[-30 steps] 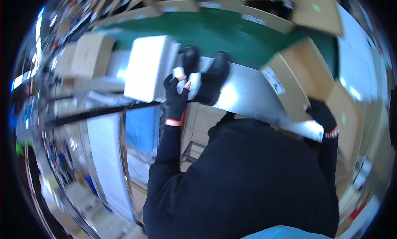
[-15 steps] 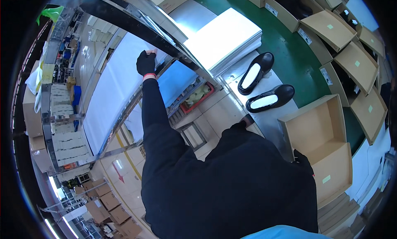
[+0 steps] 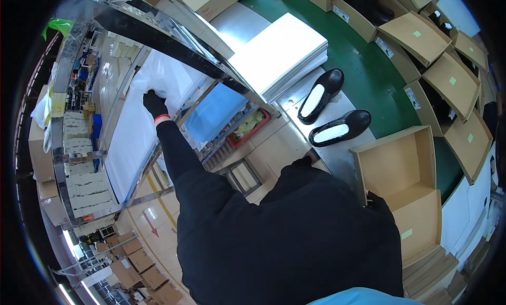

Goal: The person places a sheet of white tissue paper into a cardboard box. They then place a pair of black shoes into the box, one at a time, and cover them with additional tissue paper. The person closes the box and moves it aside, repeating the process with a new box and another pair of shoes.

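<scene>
My left hand (image 3: pixel 154 103), in a black glove with bare fingertips, is closed on a thin sheet of white tissue paper (image 3: pixel 171 75). The sheet is lifted and wrinkled beside the hand, over a flat stack of white paper (image 3: pixel 129 147) on the rack. At my right, my gloved right hand (image 3: pixel 380 209) grips the near edge of a brown cardboard shoe box (image 3: pixel 395 165), partly hidden by my body. The box stands open, its lid (image 3: pixel 421 226) folded out towards me. Two black shoes (image 3: pixel 329 82) (image 3: pixel 348 127) with white insoles lie on the metal surface beyond.
A tall stack of white sheets (image 3: pixel 279 52) stands beside the shoes. Past it runs a green conveyor belt (image 3: pixel 363 73). Several open shoe boxes (image 3: pixel 414 39) line its far side. A dark metal rack bar (image 3: pixel 158 41) crosses above the paper; a blue sheet (image 3: pixel 215 112) lies below it.
My left hand has moved left and towards me, drawing up the tissue paper, which now bunches and ripples. My right hand stays at the box edge. The whole view has shifted slightly.
</scene>
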`<control>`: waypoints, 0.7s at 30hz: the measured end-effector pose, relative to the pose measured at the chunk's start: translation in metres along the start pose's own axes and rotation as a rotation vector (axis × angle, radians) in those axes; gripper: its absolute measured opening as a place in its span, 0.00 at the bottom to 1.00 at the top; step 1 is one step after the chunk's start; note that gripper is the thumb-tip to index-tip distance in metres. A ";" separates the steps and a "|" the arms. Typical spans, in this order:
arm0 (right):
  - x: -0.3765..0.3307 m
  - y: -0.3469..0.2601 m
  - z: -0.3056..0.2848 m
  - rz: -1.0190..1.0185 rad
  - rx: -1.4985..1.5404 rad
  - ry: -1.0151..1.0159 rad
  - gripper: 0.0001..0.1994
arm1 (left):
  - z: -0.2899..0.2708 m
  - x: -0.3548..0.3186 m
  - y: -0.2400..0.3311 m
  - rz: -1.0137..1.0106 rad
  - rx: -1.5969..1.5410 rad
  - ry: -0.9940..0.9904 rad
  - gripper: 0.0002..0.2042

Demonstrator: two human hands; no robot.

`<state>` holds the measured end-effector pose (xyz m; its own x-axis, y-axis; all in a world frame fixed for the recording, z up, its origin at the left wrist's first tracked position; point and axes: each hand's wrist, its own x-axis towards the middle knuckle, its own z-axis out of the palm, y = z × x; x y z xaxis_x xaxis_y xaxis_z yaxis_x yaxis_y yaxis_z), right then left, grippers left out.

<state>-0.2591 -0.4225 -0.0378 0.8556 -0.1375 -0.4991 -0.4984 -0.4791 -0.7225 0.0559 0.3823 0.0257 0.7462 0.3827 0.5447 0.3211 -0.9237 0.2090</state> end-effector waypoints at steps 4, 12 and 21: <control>0.007 -0.003 -0.003 -0.049 0.027 -0.040 0.29 | -0.030 0.005 -0.017 -0.313 -0.295 0.308 0.11; 0.007 -0.001 0.002 -0.089 -0.008 -0.102 0.28 | -0.026 0.024 0.041 -0.101 -0.309 -0.108 0.11; 0.009 -0.001 0.005 -0.127 -0.113 -0.217 0.27 | -0.026 0.018 0.084 0.047 -0.139 0.533 0.14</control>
<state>-0.2520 -0.4186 -0.0440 0.8541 0.1130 -0.5077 -0.3601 -0.5758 -0.7340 0.0805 0.3113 0.0743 0.3479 0.3120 0.8841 0.1874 -0.9471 0.2605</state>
